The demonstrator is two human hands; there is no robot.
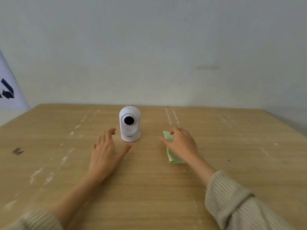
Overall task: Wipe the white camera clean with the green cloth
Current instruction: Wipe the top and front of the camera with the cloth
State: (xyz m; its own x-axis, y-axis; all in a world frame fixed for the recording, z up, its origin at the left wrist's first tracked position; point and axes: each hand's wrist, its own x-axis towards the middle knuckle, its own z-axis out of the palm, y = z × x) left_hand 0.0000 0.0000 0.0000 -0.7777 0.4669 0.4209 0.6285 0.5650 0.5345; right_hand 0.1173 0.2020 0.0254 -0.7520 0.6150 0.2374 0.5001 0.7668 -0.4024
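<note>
Nearby, right hand (pixel 181 144) covers green cloth (pixel 173 157).

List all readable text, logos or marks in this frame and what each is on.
Small grey lettering low on the front of the white domed camera: a short brand word, too blurred to read.
Dark blue shapes on the white sheet at the left edge: cropped, not readable as letters.
Dark mark on the wooden table, left side: looks like a stain, not text.
Folded green cloth: no text visible.
</note>
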